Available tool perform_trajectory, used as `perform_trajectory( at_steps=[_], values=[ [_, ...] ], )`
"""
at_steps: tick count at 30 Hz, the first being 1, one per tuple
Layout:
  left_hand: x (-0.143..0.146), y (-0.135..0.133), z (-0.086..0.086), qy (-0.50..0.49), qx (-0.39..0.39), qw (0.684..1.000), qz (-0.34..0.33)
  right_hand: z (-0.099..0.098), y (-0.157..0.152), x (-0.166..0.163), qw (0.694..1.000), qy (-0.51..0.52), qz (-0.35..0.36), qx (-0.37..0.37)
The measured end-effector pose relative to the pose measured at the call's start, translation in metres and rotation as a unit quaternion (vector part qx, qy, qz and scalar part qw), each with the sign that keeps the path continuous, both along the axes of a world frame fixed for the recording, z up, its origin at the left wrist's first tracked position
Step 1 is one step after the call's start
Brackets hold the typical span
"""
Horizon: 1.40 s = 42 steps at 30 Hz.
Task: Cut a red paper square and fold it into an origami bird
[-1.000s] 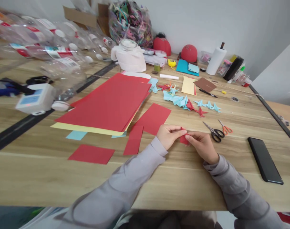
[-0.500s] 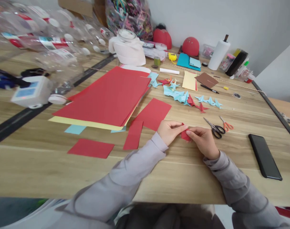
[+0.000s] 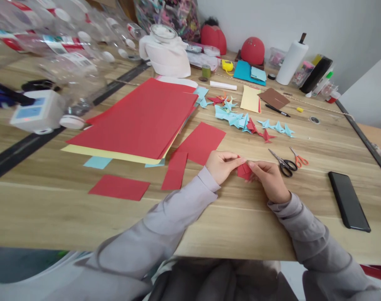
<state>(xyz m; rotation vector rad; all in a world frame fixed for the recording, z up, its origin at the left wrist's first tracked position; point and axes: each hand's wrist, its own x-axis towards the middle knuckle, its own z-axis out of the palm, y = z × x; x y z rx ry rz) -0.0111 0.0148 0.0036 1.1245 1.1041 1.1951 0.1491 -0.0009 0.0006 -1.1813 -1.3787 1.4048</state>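
Between my hands is a small folded piece of red paper (image 3: 243,171), held just above the table. My left hand (image 3: 221,166) pinches its left edge between thumb and fingers. On the other side, my right hand (image 3: 270,179) grips the upper right edge with thumb and forefinger. Left of them lie a red paper sheet (image 3: 203,142), a narrow red strip (image 3: 175,170) and a red rectangle (image 3: 119,187). Folded light-blue paper cranes (image 3: 237,120) and a red paper crane (image 3: 267,136) rest beyond my hands.
Black-handled scissors (image 3: 285,165) and orange-handled scissors (image 3: 299,159) lie right of my hands, with a phone (image 3: 349,201) nearer me. A stack of large red sheets (image 3: 137,121) covers the left middle. Plastic bottles (image 3: 71,67) and a white device (image 3: 36,113) stand far left.
The folded red paper now shows more of its face and a crease line between my hands. My right hand has shifted slightly rightward. The whole view has tilted a little downward.
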Motion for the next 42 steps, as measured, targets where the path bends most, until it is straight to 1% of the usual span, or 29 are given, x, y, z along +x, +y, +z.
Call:
perform_trajectory(
  at_steps=[2,6,12,18,25,30,33,42],
  values=[
    [-0.0003,0.0005,0.0001,-0.001,-0.002,1.000,-0.001,0.0007,0.0004,0.0002,1.000,0.009,0.004,-0.012],
    [-0.0005,0.0005,0.0006,0.021,0.020,1.000,0.003,0.0055,0.0007,-0.0016,1.000,-0.002,0.014,-0.021],
    [0.0013,-0.0004,0.0011,0.020,0.017,1.000,0.000,0.0053,0.0003,-0.0026,1.000,-0.013,0.003,0.000],
    [0.0014,-0.0005,-0.0001,0.035,0.023,0.999,-0.009,0.0043,0.0002,-0.0026,1.000,-0.014,0.001,-0.004],
    [0.0009,0.0005,-0.0030,0.046,0.035,0.998,-0.012,0.0059,0.0001,-0.0024,1.000,-0.023,0.005,0.012],
    [0.0008,0.0015,-0.0045,0.044,0.034,0.998,-0.009,0.0071,-0.0007,-0.0024,1.000,-0.022,0.006,0.014],
    [0.0005,0.0022,-0.0046,0.038,0.030,0.999,-0.019,0.0071,-0.0009,-0.0024,1.000,-0.019,0.005,0.013],
    [0.0005,0.0026,-0.0045,-0.007,-0.007,1.000,-0.028,0.0052,0.0003,-0.0017,1.000,-0.018,0.018,0.006]
  ],
)
